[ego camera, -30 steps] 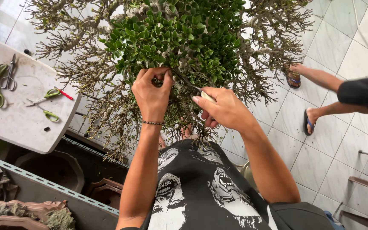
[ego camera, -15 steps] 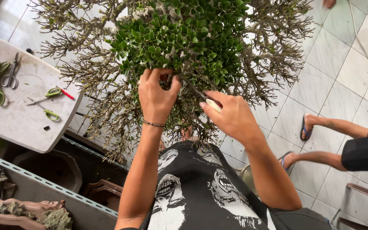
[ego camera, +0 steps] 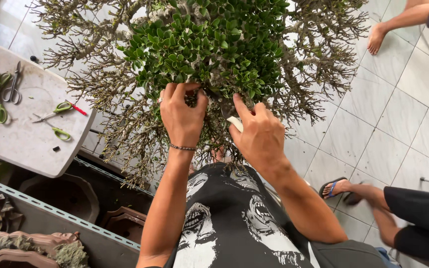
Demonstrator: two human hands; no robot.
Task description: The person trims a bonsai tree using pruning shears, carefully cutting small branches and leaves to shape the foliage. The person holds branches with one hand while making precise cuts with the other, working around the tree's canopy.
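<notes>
Head view: left hand [ego camera: 182, 116] grips bonsai foliage [ego camera: 209, 44]; right hand [ego camera: 259, 136] holds cutter [ego camera: 234, 121].

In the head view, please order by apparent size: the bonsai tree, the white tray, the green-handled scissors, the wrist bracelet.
1. bonsai tree
2. white tray
3. green-handled scissors
4. wrist bracelet
The bracelet sits closer to the camera, yet looks smallest.

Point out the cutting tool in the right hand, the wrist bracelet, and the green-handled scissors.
cutting tool [ego camera: 235, 123], head view, pale handle end
bracelet [ego camera: 182, 147], head view, band across left wrist
green-handled scissors [ego camera: 61, 107], head view, upper handle loop
</notes>
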